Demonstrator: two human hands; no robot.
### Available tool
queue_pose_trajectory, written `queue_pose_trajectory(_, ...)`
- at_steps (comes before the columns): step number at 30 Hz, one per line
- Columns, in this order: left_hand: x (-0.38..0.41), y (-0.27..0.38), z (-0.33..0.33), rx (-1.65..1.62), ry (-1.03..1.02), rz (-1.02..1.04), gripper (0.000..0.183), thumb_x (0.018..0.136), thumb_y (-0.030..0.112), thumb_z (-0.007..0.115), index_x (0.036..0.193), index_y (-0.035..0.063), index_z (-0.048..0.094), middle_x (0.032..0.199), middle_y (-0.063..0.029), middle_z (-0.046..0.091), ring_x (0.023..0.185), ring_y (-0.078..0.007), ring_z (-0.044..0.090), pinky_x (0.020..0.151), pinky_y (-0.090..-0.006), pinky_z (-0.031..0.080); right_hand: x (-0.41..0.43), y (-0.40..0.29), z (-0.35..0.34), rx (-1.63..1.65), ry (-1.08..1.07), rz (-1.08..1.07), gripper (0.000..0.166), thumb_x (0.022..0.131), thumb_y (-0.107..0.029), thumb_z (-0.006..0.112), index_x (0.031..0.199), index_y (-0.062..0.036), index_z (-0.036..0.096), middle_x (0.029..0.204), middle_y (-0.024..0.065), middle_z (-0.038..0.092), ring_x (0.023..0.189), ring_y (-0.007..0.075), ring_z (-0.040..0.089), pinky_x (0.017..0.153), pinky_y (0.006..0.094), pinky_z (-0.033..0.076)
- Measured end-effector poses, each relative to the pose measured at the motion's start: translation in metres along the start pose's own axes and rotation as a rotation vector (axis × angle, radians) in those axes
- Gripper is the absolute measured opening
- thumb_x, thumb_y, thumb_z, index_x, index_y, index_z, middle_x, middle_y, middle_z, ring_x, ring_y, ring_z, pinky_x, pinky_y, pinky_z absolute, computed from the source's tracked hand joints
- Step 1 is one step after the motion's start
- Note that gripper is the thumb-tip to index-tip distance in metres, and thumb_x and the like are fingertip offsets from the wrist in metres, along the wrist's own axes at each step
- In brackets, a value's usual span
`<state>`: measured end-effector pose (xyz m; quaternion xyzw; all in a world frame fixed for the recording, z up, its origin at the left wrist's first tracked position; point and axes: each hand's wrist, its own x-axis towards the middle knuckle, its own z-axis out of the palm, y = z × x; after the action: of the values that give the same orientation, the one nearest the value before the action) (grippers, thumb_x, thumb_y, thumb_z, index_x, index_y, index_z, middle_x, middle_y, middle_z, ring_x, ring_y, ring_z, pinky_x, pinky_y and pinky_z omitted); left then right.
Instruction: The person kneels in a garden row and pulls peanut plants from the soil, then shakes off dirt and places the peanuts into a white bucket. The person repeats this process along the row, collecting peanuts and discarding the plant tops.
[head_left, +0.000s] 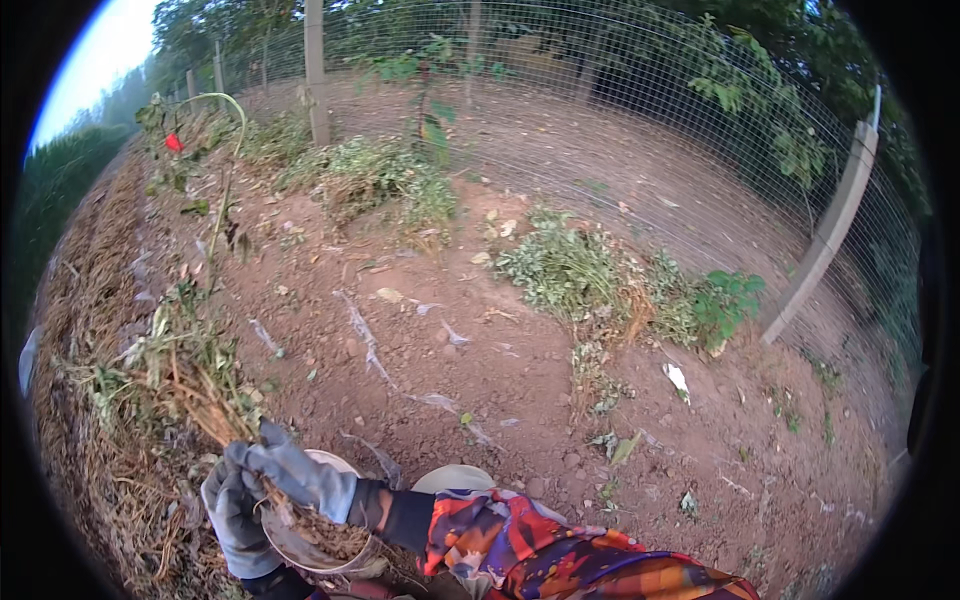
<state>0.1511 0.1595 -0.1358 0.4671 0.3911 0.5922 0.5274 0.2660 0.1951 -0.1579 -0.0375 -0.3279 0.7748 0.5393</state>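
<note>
My right hand (289, 465), in a grey work glove, is closed around the stems of a pulled-up plant bunch (199, 397). The bunch has brown stems and wilting green leaves that point up and left. Close beside it, my left hand (236, 517), gloved too, has its fingers on the lower part of the same stems; its palm side is hidden. Below both hands stands a round pail (296, 555) with brown plant matter or clods (330, 534) inside. Part of its rim is hidden by my right hand and sleeve.
Heaps of pulled plants (570, 270) lie along a wire mesh fence (600, 90) with concrete posts (825, 232). Plastic film strips (367, 337) lie on the reddish soil. A bent stalk (225, 187) stands ahead left. Dry plant litter (150, 510) covers the ground at left.
</note>
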Motion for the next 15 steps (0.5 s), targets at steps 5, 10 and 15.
queue_pose_trajectory(5,0.001,-0.004,0.006,0.074,0.05,0.066,0.028,0.08,0.027,0.049,0.087,0.0004,0.058,0.057,0.0055,0.049,0.042,-0.0003,0.036,0.038,-0.0136,0.023,0.006,0.0,0.002,0.08,0.04,-0.056,0.031,0.088,-0.008,0.052,0.117,-0.0049,0.042,0.083,0.0015,0.055,0.066,0.0065,0.053,0.046,0.0211,0.041)
queue_pose_trajectory(10,-0.014,-0.011,-0.024,0.066,-0.373,0.091,0.035,0.081,0.032,0.057,0.092,-0.0013,0.056,0.059,-0.0035,0.052,0.045,-0.0108,0.045,0.041,-0.0199,0.034,0.016,-0.068,-0.033,0.127,-0.042,-0.728,0.059,0.083,-0.006,0.057,0.134,-0.0098,0.027,0.096,0.0072,0.054,0.07,0.0108,0.054,0.052,0.0224,0.046)
queue_pose_trajectory(15,-0.021,0.011,0.034,0.273,-0.027,-0.077,0.027,0.082,0.026,0.06,0.069,0.0034,0.053,0.053,0.0002,0.047,0.04,-0.0058,0.033,0.041,-0.0196,0.029,-0.039,-0.16,-0.055,-0.343,0.461,-0.655,0.056,0.084,-0.004,0.054,0.132,-0.0077,0.025,0.111,0.0127,0.05,0.083,0.0145,0.054,0.067,0.0258,0.049)
